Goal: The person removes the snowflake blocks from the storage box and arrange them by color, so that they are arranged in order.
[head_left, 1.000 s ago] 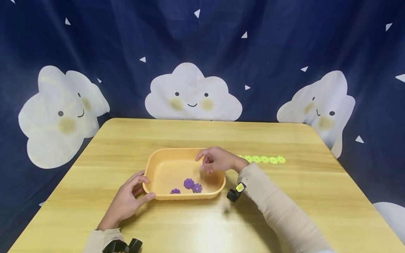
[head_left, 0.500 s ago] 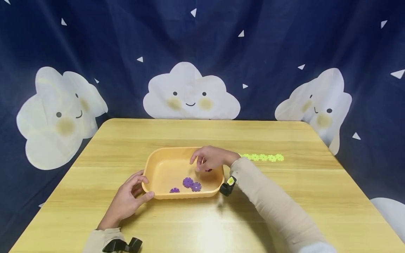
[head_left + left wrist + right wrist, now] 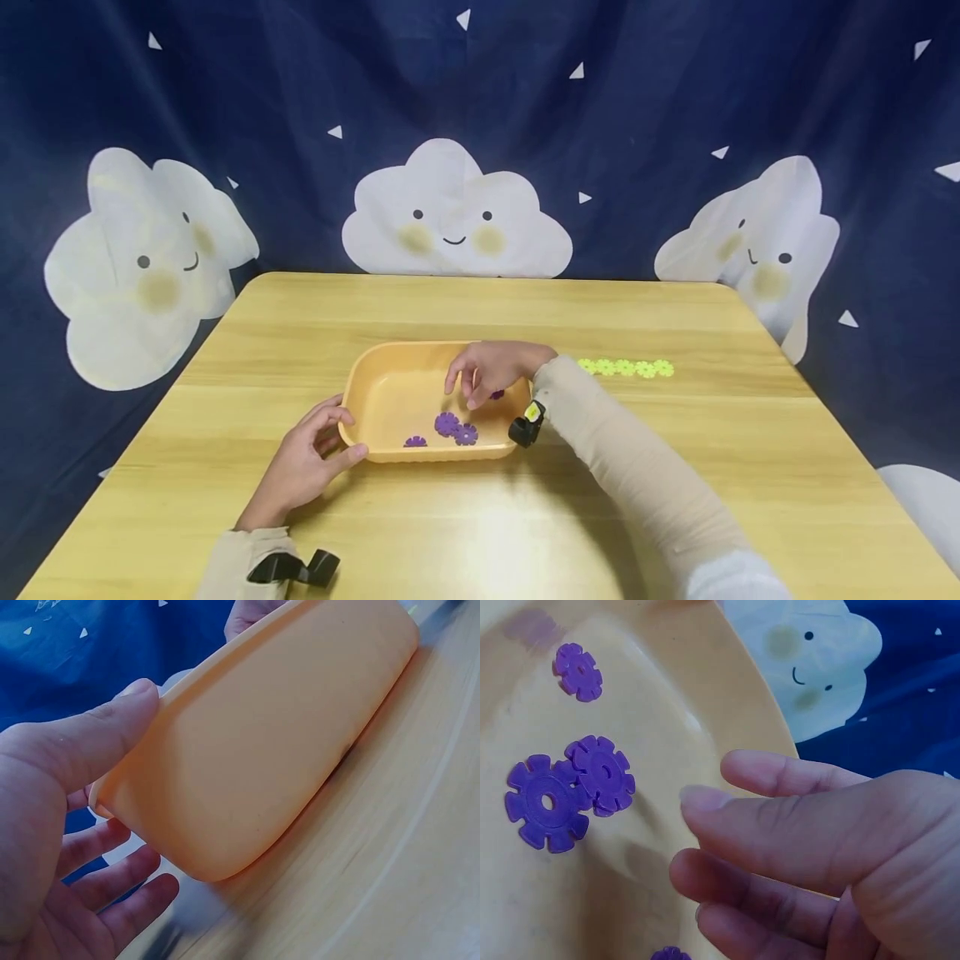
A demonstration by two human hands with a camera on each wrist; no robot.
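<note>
A yellow-orange plastic tub (image 3: 450, 455) stands on the table, with several purple snowflake-shaped discs on its floor. Two of these interlocking discs (image 3: 547, 801) overlap each other, and another purple disc (image 3: 579, 672) lies apart by the wall. My left hand (image 3: 300, 467) grips the tub's left end, thumb over the rim and fingers around the corner. Over the right part of the tub hovers my right hand (image 3: 495, 367), fingers loosely bent and nothing between them. Partly beneath it shows one more purple disc (image 3: 497, 394).
Right of the tub, a row of yellow-green snowflake discs (image 3: 626, 367) lies on the wooden table (image 3: 645, 467), its left end hidden by the right sleeve. A dark blue curtain (image 3: 630, 100) with smiling clouds hangs behind the table.
My right hand has moved left and slightly toward me over the tub, uncovering a purple disc at the tub's right side. The left hand keeps its grip on the rim.
</note>
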